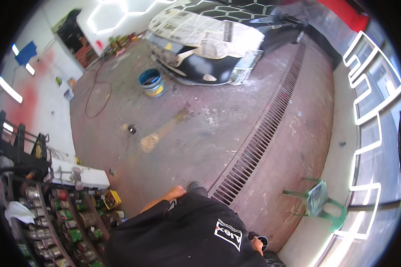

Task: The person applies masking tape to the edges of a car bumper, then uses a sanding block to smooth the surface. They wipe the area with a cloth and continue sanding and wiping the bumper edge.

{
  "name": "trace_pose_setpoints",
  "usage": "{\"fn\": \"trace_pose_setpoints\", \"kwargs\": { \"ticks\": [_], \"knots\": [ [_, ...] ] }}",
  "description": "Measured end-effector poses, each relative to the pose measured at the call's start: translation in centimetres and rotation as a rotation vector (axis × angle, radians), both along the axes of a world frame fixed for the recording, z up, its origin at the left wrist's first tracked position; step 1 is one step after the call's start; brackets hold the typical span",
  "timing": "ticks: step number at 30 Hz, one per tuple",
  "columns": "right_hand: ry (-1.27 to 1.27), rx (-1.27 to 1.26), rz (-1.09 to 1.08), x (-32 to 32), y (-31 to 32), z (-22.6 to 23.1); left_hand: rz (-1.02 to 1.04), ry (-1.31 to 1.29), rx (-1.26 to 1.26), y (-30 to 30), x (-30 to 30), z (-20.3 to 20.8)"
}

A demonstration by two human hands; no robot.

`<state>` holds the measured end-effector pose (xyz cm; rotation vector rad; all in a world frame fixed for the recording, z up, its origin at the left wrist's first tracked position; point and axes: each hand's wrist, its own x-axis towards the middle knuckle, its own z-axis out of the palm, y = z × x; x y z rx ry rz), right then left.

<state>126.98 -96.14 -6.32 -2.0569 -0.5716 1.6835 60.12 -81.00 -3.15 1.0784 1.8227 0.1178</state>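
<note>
My left hand [177,191] hangs in front of my black shirt, low in the middle of the view. Its fingers are curled closed and no object shows in them. Beneath it the tip of a dark clog [194,185] rests on the floor. At the lower right my right hand [256,245] is closed on the rim of a black cup-like container [264,242], partly hidden by my shirt. Across the floor stands a car front masked with newspaper [216,38]. Its black bumper [200,66] carries pale grey patches.
A blue bucket [150,82] stands left of the car. A long floor grate [258,153] runs diagonally past me. A green plastic chair [318,200] is near the right wall. Shelves of paint cans [67,222] fill the lower left. A hose [96,95] lies on the floor.
</note>
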Motion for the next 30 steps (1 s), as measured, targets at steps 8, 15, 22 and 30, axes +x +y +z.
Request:
{"fn": "trace_pose_setpoints", "kwargs": {
  "ticks": [8, 15, 22, 30],
  "knots": [
    [-0.237, 0.056, 0.497, -17.2, 15.3, 5.8, 0.115, 0.065, 0.001, -0.5, -11.8, -1.5],
    [-0.169, -0.011, 0.639, -34.7, 35.5, 11.7, 0.356, 0.011, 0.149, 6.2, -18.5, 2.4],
    [-0.216, -0.085, 0.585, -44.7, 53.6, 8.9, 0.592, 0.007, 0.055, 4.5, -24.0, -0.3],
    [-0.231, -0.024, 0.949, -66.6, 70.6, 3.2, 1.132, -0.135, 0.001, 4.7, -34.1, 0.4]
  ]
}}
